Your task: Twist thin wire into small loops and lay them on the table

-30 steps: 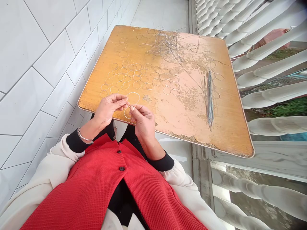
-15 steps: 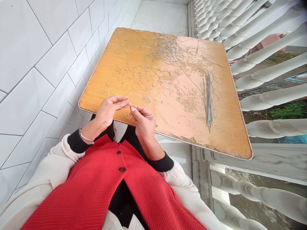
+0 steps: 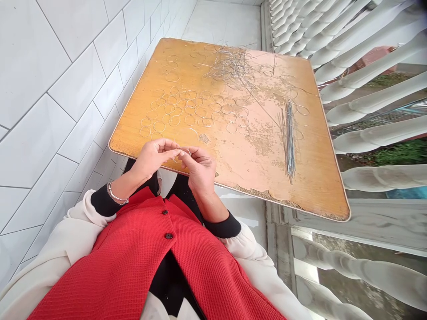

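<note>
Over the near edge of the table [image 3: 233, 164], both hands meet at the fingertips on one thin metal wire [image 3: 190, 152]. My left hand [image 3: 151, 161] pinches it between thumb and fingers. Closed on the same wire from the other side is my right hand [image 3: 202, 171], its thumb close to the left fingertips. Part of the wire bends into a loop, though the fingers cover most of it. Just beyond the hands, several small wire rings [image 3: 175, 120] lie spread over the table's left half.
A tangled heap of wires [image 3: 233, 64] lies at the table's far side. On the right rests a bundle of straight wires [image 3: 290, 142]. A tiled wall [image 3: 83, 75] runs along the left, and a white balustrade [image 3: 376, 133] along the right.
My left hand has shifted slightly down and the fingertips of both hands have come closer together. The wire loop beneath them now shows less.
</note>
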Available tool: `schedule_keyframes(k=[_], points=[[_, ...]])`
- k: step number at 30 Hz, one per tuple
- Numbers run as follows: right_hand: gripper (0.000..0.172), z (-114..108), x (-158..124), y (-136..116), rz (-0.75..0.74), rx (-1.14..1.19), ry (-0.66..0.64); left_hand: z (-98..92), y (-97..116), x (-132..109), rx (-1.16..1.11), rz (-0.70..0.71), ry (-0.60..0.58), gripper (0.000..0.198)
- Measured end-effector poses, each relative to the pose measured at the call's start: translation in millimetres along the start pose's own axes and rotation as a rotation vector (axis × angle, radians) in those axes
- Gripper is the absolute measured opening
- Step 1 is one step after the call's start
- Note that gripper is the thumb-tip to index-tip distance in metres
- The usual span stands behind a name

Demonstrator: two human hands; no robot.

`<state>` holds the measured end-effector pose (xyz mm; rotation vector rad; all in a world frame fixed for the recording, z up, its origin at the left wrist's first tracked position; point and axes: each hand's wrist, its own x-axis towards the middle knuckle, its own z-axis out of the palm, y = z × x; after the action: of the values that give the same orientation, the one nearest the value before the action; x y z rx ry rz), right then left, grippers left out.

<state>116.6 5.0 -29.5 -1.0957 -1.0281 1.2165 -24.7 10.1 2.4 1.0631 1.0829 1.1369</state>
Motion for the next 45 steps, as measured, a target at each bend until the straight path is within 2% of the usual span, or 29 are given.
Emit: schedule_keyframes(k=[8, 15, 21, 30, 37, 41, 45], points=[[0.021, -8.9, -7.4, 0.2, 0.053, 0.028, -0.028, 1.5, -0.3, -1.5, 0.036, 0.059, 0.092, 0.011], [0.018, -9.3, -2.0, 1.6, 0.0, -0.01, 0.007, 2.7, -1.6, -5.2, 0.003, 0.047, 0.03, 0.015], [0.019, -9.3, -4.1, -3.4, -0.025, -0.095, -0.036, -1.5, -0.7, -6.4, -0.015, 0.06, 0.042, 0.016], [0.017, -10.8, -7.3, -3.6, -0.227, -0.363, -0.049, -1.2, -1.2, -10.1, -0.042, 0.036, 0.026, 0.016], [0.028, -13.7, -5.0, -3.9, -0.209, -0.357, -0.081, -4.8, -0.7, -7.8, -0.025, 0.043, 0.041, 0.019], [0.041, -20.3, 1.6, -15.3, -0.141, -0.267, -0.096, -5.9, 0.4, -7.4, -0.021, 0.03, 0.03, 0.018], [0.048, -22.8, 13.1, -31.4, -0.146, -0.234, -0.108, -3.9, 2.2, -10.6, 0.052, 0.014, 0.008, 0.014]])
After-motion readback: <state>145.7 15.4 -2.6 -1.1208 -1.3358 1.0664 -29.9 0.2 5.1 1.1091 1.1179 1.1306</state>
